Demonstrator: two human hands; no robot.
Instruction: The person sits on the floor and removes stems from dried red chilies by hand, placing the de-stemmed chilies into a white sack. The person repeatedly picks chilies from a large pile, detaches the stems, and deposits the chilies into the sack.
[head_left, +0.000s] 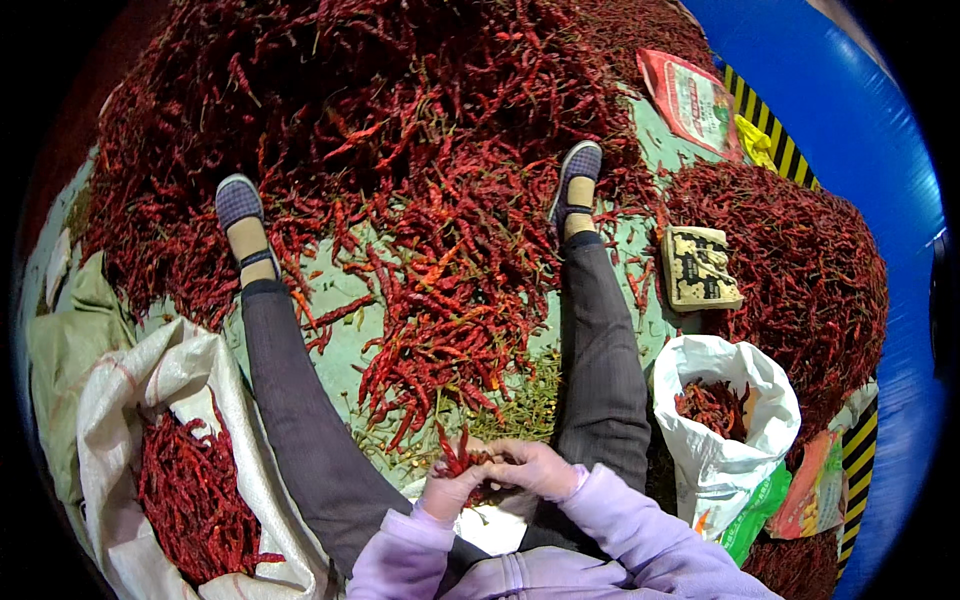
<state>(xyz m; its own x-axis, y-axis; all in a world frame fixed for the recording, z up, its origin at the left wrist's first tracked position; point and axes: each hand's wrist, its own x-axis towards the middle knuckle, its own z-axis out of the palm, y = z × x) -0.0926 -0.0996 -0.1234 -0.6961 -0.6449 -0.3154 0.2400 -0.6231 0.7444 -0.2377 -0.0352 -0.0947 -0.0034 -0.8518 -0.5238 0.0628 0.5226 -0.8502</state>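
My left hand (448, 487) is closed around a small bunch of red chili peppers (454, 459), whose tips stick up past the fingers. My right hand (534, 469) meets it just to the right, its fingertips at the lower end of the bunch; whether they pinch a stem is hidden. Beneath both hands lies something white (495, 525) on my lap. A loose pile of red chilies (442, 322) spreads between my outstretched legs, with cut-off green stems (525, 405) heaped at its near right edge.
A white woven sack (97, 450) holding chilies stands at left; a smaller white bag (712, 465) with chilies is at right. Beyond my feet rises a large chili heap (337, 97). A patterned square item (702, 268) rests against another heap (810, 292). A red printed bag (690, 105) lies upper right.
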